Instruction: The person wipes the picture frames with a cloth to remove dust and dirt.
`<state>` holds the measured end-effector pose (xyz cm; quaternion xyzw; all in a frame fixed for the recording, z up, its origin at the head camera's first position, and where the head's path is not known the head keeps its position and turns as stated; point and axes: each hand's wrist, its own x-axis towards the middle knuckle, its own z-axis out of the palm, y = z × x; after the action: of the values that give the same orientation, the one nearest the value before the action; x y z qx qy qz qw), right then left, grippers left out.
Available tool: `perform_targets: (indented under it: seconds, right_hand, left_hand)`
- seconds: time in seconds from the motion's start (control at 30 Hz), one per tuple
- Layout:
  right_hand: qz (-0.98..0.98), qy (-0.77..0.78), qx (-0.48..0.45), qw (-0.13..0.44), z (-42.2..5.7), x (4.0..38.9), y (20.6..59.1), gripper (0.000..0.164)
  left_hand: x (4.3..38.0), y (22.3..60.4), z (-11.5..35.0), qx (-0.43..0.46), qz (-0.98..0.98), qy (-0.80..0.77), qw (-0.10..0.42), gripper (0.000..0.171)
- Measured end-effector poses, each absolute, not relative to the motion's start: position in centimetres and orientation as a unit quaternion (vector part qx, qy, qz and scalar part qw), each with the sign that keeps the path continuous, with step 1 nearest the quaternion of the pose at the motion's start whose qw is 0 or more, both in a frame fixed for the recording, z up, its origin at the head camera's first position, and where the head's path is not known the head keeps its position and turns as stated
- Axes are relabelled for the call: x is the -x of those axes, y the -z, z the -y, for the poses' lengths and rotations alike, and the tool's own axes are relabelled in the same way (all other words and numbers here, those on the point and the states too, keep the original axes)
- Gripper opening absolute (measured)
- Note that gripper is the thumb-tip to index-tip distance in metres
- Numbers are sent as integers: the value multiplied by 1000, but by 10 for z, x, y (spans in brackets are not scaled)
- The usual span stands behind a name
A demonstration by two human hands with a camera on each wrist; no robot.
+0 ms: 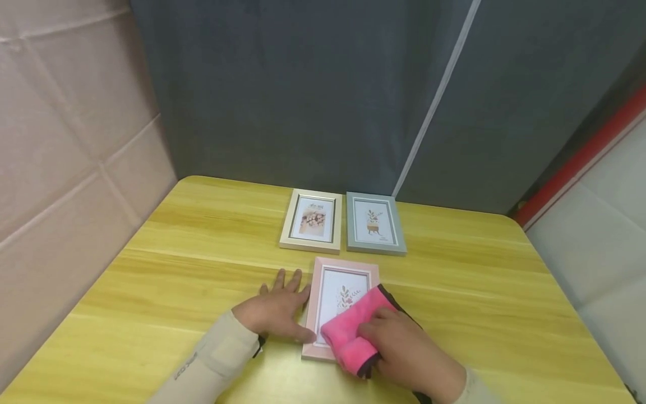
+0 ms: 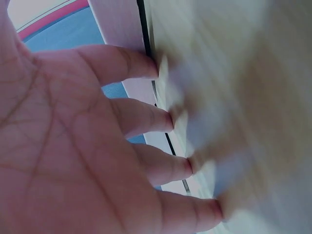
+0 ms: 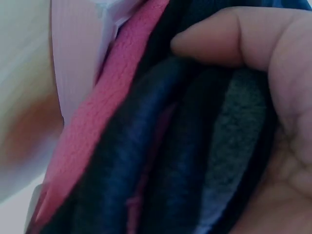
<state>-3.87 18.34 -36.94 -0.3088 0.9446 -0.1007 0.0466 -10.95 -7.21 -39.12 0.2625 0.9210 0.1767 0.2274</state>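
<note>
The right hand grips a folded pink cloth, fingers curled, cloth against the lower right of the pink picture frame. The left hand is spread, thumb touching the frame's left side, fingertips at the table. Beyond, a gold frame lies left of a blue-grey frame. A dark partition stands behind.
</note>
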Motion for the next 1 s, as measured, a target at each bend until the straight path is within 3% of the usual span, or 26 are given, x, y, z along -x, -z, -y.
perform_targets:
  seconds: [0.4, 0.63, 0.87, 1.0]
  right_hand:
    - [-970, 52, 237, 11, -175, 75, 377, 23]
    - [-980, 53, 189, 38, -181, 94, 382, 52]
    - [-964, 157, 209, 46, -191, 91, 378, 39]
    - [-946, 210, 242, 53, -198, 79, 368, 41]
  left_hand:
    - [112, 393, 74, -268, -920, -175, 226, 105]
    - [112, 392, 72, -273, -918, -177, 226, 104]
    - [111, 391, 74, -261, -919, -181, 233, 103]
    - [111, 392, 74, -265, -918, -185, 231, 102]
